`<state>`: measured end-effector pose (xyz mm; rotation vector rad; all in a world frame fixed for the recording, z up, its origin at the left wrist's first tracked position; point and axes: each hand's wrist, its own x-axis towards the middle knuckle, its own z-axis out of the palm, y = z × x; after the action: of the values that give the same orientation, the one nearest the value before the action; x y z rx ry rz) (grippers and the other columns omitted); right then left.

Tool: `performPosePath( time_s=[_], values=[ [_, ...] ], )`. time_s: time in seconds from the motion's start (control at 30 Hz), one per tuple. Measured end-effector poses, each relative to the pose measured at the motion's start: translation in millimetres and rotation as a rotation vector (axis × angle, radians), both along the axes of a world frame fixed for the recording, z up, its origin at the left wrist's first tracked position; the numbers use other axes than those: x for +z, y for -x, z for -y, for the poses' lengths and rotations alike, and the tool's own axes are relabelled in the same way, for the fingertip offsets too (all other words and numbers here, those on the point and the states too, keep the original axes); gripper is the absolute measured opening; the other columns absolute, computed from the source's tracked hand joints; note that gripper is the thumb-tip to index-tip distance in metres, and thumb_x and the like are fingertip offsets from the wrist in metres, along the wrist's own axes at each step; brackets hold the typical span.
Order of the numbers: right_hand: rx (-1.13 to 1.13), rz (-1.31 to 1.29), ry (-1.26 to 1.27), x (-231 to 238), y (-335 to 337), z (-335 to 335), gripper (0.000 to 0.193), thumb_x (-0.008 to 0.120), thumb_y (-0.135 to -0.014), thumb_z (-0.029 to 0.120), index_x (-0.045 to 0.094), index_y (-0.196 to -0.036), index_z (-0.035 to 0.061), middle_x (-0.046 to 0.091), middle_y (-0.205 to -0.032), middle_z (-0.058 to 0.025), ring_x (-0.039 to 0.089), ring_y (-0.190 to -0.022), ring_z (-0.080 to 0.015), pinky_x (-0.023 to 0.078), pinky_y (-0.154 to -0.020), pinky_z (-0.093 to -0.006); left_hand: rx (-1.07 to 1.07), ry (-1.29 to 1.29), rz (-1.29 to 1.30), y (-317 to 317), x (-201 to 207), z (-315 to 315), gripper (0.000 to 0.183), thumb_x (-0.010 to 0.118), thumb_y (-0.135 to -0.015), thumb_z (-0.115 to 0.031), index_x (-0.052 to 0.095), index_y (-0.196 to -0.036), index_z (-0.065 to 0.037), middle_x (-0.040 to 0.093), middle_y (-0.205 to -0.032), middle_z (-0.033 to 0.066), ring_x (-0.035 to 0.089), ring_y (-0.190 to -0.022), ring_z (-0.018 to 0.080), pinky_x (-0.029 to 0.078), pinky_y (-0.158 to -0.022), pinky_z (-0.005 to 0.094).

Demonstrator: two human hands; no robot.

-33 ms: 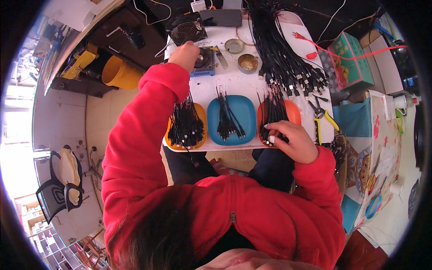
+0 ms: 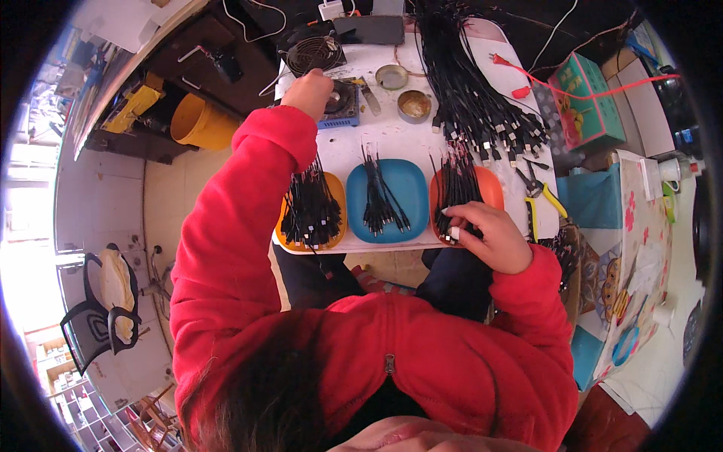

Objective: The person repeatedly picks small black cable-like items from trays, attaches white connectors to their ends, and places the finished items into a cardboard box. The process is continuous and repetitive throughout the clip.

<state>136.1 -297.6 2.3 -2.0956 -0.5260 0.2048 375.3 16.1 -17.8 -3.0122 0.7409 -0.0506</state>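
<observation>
At the far left of the white table, my left hand (image 2: 309, 93) is closed beside a blue benchtop device (image 2: 340, 120) with a round dark top. What its fingers hold is hidden. My right hand (image 2: 493, 235) reaches over the orange tray (image 2: 491, 188), its taped fingertips closed around the connector ends of short black cables (image 2: 459, 177). In the middle, a blue tray (image 2: 410, 215) carries a smaller bunch of black cables (image 2: 380, 203). More black cables (image 2: 310, 207) with metal plugs fill the yellow tray (image 2: 339, 188) on the left.
A thick bundle of long black cables (image 2: 459, 83) spreads across the far right. Near it are yellow-handled pliers (image 2: 544, 197) and a red cord (image 2: 587, 97). A round tin (image 2: 414, 106), its lid (image 2: 392, 77), a knife (image 2: 370, 98) and a fan (image 2: 315, 54) stand at the back.
</observation>
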Motion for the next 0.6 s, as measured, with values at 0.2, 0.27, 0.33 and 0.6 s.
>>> performPosePath(
  time_s=[0.2,0.27,0.33,0.6],
  values=[
    [-0.013,-0.029,-0.016,1.6,16.4,-1.6,0.025,0.062,-0.085,0.006,0.058,-0.109,-0.0001,0.061,-0.088,-0.0129,0.064,-0.079,-0.0247,0.051,-0.070,-0.0331,0.023,0.097,0.070,4.3,-5.1,-5.2,0.014,0.061,-0.076,-0.001,0.068,-0.088,-0.003,0.060,-0.101,0.0199,0.063,-0.092,0.0403,0.053,-0.079,0.0456],
    [-0.028,-0.042,-0.034,4.0,25.2,-2.9,0.024,0.061,-0.085,0.006,0.058,-0.108,-0.0008,0.061,-0.089,-0.0129,0.064,-0.079,-0.0240,0.051,-0.069,-0.0331,0.017,0.192,0.109,12.6,0.4,-5.9,0.013,0.061,-0.076,-0.001,0.067,-0.088,-0.003,0.060,-0.099,0.0185,0.063,-0.089,0.0392,0.052,-0.078,0.0451],
    [-0.049,-0.066,-0.073,7.1,35.4,-5.1,0.024,0.062,-0.086,0.006,0.059,-0.108,-0.0014,0.062,-0.089,-0.0130,0.064,-0.080,-0.0232,0.051,-0.069,-0.0332,0.003,0.317,0.151,30.1,12.0,-6.9,0.012,0.061,-0.077,-0.002,0.067,-0.087,-0.002,0.060,-0.096,0.0167,0.063,-0.086,0.0372,0.051,-0.077,0.0440],
    [-0.096,-0.019,-0.121,19.2,73.1,-34.1,0.030,0.064,-0.086,0.011,0.060,-0.113,-0.0002,0.065,-0.096,-0.0130,0.064,-0.082,-0.0200,0.050,-0.072,-0.0312,-0.021,1.134,0.088,202.4,79.4,4.3,0.011,0.069,-0.076,-0.001,0.066,-0.086,0.000,0.063,-0.085,0.0117,0.063,-0.072,0.0235,0.050,-0.069,0.0312]
  ],
)
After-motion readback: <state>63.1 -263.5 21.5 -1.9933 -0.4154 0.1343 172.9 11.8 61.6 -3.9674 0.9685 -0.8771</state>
